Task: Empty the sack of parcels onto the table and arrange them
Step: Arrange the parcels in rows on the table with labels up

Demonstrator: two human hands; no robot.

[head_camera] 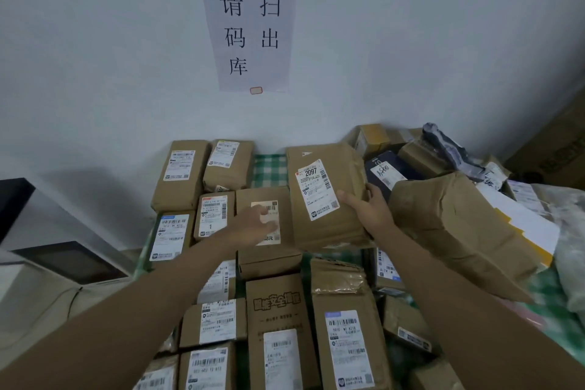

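Note:
Several brown cardboard parcels with white labels lie in rows on a table with a green checked cloth (269, 168). My right hand (368, 207) grips the right edge of a brown parcel labelled 2097 (323, 196), thumb on top, holding it near the wall. My left hand (256, 223) hovers with spread fingers over a smaller brown parcel (269, 228) just left of it; the hand looks blurred and I cannot tell if it touches. A loose heap of parcels (449, 222) lies at the right.
A white wall with a paper sign (250, 25) stands right behind the table. At the left are a dark monitor (14, 199) and a framed screen (72, 260) on a lower surface. A whitish sack (566, 231) lies at the far right, a large carton (557, 149) behind it.

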